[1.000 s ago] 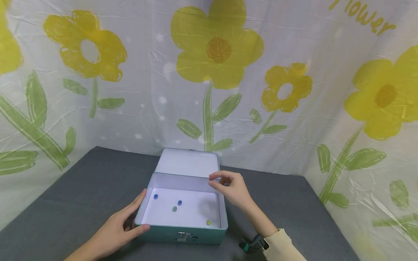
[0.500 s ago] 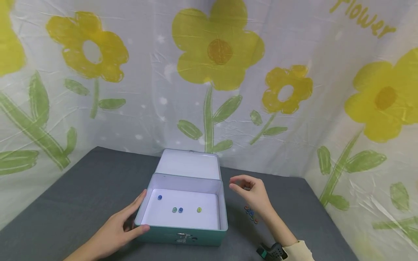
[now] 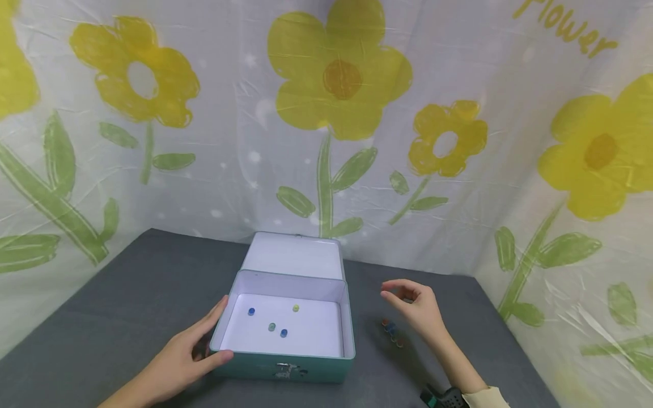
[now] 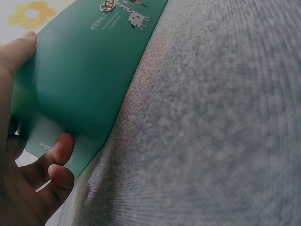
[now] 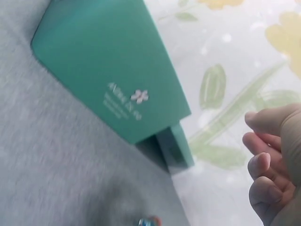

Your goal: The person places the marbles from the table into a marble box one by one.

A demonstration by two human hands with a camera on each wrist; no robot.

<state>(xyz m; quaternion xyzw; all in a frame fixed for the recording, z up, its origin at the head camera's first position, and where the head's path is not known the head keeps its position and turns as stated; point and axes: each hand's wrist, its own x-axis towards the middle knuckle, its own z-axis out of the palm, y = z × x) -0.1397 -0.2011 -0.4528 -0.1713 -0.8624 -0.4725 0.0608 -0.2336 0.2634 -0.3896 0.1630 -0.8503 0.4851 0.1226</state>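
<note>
A green tin box (image 3: 285, 371) stands on the table with its lid (image 3: 293, 256) laid back. Two blue beads (image 3: 283, 333), a pale green bead (image 3: 272, 327) and a yellow-green bead (image 3: 296, 308) lie on its white floor. My left hand (image 3: 176, 357) holds the box's left front corner, thumb on the front rim and fingers along the left side. To the right of the box, my right hand (image 3: 415, 306) hovers in the air, fingers bent loosely and nothing visible between them. Near it, a small cluster of beads (image 3: 391, 331), blue and orange-brown, rests on the table.
A dark grey cloth covers the table (image 3: 168, 283). Behind and beside it hangs a white curtain (image 3: 219, 170) with yellow flowers. In the right wrist view, the box's side wall (image 5: 108, 70) stands left of the hand.
My right hand has moved right, from over the box to beside the bead cluster, uncovering it. Inside the box the yellow-green bead has rolled left and back; other beads shifted slightly. My left hand stays.
</note>
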